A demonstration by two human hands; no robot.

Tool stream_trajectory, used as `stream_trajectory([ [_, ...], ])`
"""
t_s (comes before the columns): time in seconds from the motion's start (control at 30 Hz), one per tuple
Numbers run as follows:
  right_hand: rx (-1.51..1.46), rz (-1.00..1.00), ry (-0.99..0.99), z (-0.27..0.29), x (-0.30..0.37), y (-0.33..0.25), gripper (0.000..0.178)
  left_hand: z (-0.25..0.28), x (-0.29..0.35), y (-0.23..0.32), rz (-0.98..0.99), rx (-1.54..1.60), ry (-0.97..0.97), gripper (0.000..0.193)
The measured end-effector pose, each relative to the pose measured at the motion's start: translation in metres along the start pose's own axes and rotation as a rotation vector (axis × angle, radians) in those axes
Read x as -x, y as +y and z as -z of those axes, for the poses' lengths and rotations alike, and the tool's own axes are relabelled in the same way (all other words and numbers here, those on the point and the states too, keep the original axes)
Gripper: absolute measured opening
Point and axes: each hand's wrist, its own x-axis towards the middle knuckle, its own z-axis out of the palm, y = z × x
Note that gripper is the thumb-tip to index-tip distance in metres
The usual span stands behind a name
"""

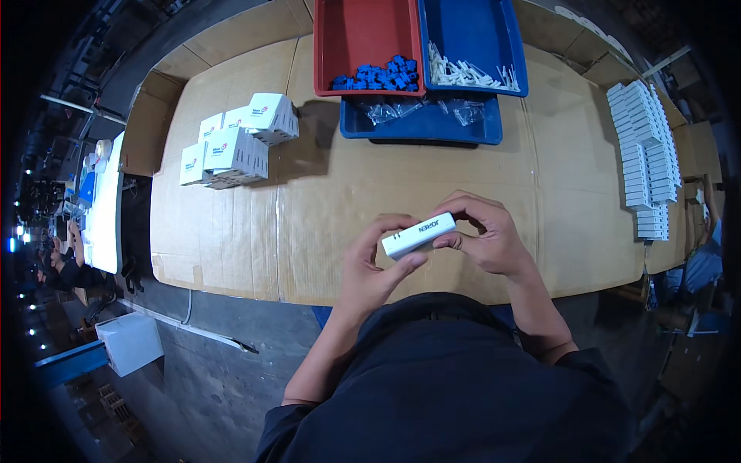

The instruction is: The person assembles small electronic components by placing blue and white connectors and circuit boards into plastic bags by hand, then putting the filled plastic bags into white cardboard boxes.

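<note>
Tabletop (587,177) is spread under and beyond the hands, surfaced with brown cardboard; raised cardboard walls are seen along the far side and at the left and right ends.

Red bin (367,38) is set beyond the hands, straight ahead and slightly left. Blue bin (472,35) is placed directly right of it, also beyond the hands. Lower blue tray (421,133) is seated under the near ends of both, so it is closest to the hands of the three; its far part is covered.

Stacked white blocks (647,158) are lined up well right of the hands, near the right wall, in several tall columns. White cartons (239,147) are clustered left of and beyond the hands, printed faces visible, some piled on others.

Left hand (370,266) is partly closed, thumb pressed on the near side, fingers curled round the far side of the held piece. Right hand (486,235) is partly closed at the other end, piece pinched between thumb and index finger.

White box (417,235), oblong with dark print, is held between both hands above the near part of the tabletop, slanted, right end farther from the body.

Clear plastic bags (394,110) are laid in the lower tray. Blue pieces (382,76) are heaped in the red bin's near end; slim white pieces (463,75) are scattered in the blue bin's.
</note>
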Motion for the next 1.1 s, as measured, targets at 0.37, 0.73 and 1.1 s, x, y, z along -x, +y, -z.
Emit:
stream_trajectory([
  [0.37,-0.201,-0.046,0.054,-0.006,0.008,0.021,0.058,0.02,0.004,-0.039,0.691,0.857,0.01,0.041],
  [0.73,-0.299,-0.381,0.353,-0.037,0.01,0.065,0.098,-0.035,-0.001,-0.052,-0.008,0.003,0.014,0.057],
  [1.1,0.293,-0.401,0.508,0.084,0.073,0.123,0.063,0.0,0.027,-0.132,0.244,-0.086,0.132,0.035],
])
